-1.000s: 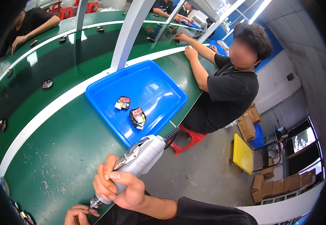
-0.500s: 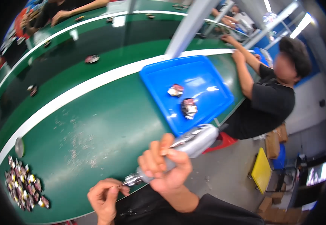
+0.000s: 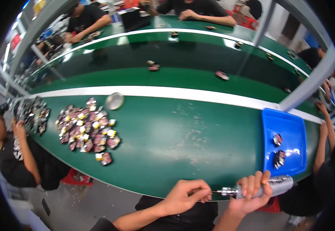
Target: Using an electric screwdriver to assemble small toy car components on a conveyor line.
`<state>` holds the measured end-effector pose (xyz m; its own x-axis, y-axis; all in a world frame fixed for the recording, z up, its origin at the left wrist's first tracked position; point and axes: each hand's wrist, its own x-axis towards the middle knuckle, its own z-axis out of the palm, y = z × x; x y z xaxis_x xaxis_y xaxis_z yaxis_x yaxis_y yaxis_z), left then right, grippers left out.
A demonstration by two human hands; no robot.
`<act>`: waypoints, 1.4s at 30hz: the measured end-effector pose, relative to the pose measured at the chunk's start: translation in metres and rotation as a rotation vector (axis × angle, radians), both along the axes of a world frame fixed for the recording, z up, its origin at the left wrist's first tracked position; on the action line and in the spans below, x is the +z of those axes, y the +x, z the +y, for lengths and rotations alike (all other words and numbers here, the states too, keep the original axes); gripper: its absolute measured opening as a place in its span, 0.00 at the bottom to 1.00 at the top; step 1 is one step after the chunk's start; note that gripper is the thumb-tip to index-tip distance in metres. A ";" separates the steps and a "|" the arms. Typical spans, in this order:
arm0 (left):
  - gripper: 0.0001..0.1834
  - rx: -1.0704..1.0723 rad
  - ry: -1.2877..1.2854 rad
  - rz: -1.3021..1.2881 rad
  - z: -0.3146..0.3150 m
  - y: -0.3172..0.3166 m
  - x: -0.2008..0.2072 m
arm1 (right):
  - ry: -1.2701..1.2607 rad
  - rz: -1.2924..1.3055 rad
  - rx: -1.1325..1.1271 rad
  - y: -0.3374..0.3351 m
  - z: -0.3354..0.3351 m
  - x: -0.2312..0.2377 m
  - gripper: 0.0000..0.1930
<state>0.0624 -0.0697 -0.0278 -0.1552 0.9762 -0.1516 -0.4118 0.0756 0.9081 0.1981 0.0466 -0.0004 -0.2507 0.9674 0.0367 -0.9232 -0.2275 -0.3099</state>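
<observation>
My right hand (image 3: 254, 191) is wrapped round the grey body of an electric screwdriver (image 3: 283, 185), held level over the table's front edge. Its silver chuck points left, with a thin bit (image 3: 216, 191) sticking out. At the tip of that bit, the thumb and fingers of my left hand (image 3: 190, 195) are pinched together; whether a small part is also between them is hidden. Left of my hands, a pile of small metal parts (image 3: 86, 129) in dark red, silver and yellow lies on the green table (image 3: 148, 154).
A blue tray (image 3: 265, 148) with two small metal parts stands at the right. A round metal dish (image 3: 114, 101) lies behind the pile. Small shavings (image 3: 192, 134) are scattered mid-table. Beyond a white rail (image 3: 156, 91), a belt carries parts. Co-workers sit at both sides and opposite.
My view has swung left, bringing the whole pile and a co-worker at the left into sight. Both hands keep their hold, and the screwdriver now lies more level.
</observation>
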 end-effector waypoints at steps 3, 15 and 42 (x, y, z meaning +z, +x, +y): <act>0.05 0.151 0.119 0.493 -0.002 0.006 0.002 | 0.025 0.011 0.014 0.006 -0.001 -0.003 0.05; 0.07 0.143 0.266 0.607 -0.005 0.013 0.001 | -0.002 -0.009 0.127 0.010 0.001 0.002 0.04; 0.13 0.607 -0.243 1.575 0.125 -0.300 -0.002 | -0.120 0.004 0.057 0.015 0.013 -0.033 0.05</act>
<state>-0.2381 0.0548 -0.0303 -0.6029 0.7039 0.3756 0.7867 0.4459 0.4270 0.2136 0.0599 -0.0331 -0.3058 0.9489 -0.0774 -0.9088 -0.3152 -0.2735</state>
